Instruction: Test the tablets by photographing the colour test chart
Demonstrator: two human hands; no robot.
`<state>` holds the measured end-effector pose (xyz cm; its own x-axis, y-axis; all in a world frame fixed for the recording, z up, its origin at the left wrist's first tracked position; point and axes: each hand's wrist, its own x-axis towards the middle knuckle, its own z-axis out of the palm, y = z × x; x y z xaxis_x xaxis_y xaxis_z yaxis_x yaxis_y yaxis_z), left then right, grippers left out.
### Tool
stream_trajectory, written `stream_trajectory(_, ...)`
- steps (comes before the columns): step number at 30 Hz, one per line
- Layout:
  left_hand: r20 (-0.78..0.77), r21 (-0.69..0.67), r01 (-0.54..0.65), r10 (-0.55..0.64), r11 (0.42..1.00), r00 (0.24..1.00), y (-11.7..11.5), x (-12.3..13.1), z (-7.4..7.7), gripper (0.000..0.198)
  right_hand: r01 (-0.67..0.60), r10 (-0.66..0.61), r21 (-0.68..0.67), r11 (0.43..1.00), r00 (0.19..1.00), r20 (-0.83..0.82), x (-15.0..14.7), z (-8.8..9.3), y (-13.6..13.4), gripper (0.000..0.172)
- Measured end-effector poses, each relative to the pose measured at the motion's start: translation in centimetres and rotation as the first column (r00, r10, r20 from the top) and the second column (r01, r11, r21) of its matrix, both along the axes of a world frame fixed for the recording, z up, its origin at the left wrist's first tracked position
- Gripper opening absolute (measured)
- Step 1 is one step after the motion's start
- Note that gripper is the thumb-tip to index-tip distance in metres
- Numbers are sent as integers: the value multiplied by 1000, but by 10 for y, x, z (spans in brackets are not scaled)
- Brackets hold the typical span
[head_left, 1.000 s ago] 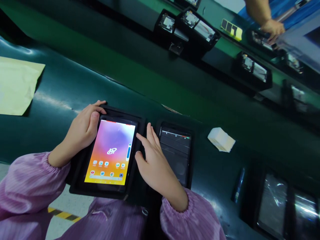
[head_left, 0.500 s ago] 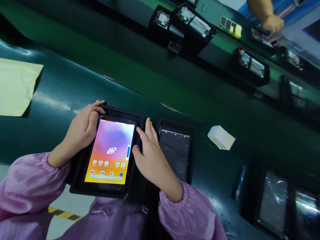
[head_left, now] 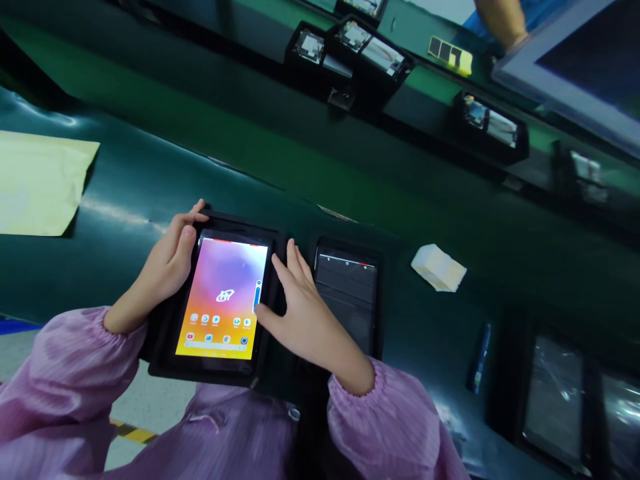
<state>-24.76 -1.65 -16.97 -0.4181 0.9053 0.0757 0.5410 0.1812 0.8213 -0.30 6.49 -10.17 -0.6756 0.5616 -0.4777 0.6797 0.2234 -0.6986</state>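
Note:
A lit tablet (head_left: 223,273) with a purple-to-yellow home screen, app icons and a blue slider at its right side lies in a black tray (head_left: 200,371) at the bench's near edge. Wrapped around the upper left corner is my left hand (head_left: 170,257), thumb along the tablet's side. My right hand (head_left: 300,310) is spread at the right side, its thumb by the slider and its fingers stretched forward. Partly behind that hand, a second tablet (head_left: 346,293) with a dark screen sits in another black tray.
A white block of wipes or foam (head_left: 439,268) and a blue pen (head_left: 481,359) lie to the right, near more dark tablets (head_left: 554,393). Yellow paper (head_left: 43,183) is at left. Beyond, black trays with opened devices (head_left: 370,57) line a ledge; another person's arm (head_left: 503,23) shows beside a grey-framed panel (head_left: 540,60).
My right thumb has moved down and inward onto the screen's right edge by the slider. Across the bench, the grey-framed panel has come further into view, covering the other person's hand.

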Motion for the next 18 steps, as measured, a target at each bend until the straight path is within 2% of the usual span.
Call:
stream_trajectory(2,89,36,-28,24,999,996,-8,3,-3,50,-45,45,-7,999,999,20,5,-1,-10,104)
stream_trajectory(5,187,62,-82,69,995,980,-27,12,-8,50,-88,88,18,996,996,25,7,-4,-24,116)
stream_trajectory(10,245,42,-108,95,993,965,-77,30,-10,46,-65,66,137,988,998,1,-3,-14,-36,120)
stream_trajectory(13,243,-16,-73,75,997,967,-113,35,-10,49,-59,63,130,990,998,-22,0,-11,-36,118)
stream_trajectory(14,234,-50,-33,44,998,971,-124,34,-10,58,-49,54,111,993,998,-42,5,-7,-34,116)
stream_trajectory(15,214,-90,18,2,996,977,-135,33,-12,74,-28,34,95,995,997,-67,13,-3,-33,113)
stream_trajectory(18,94,-198,157,-141,967,986,-158,29,-18,143,116,-101,125,985,988,-116,51,12,-27,94)
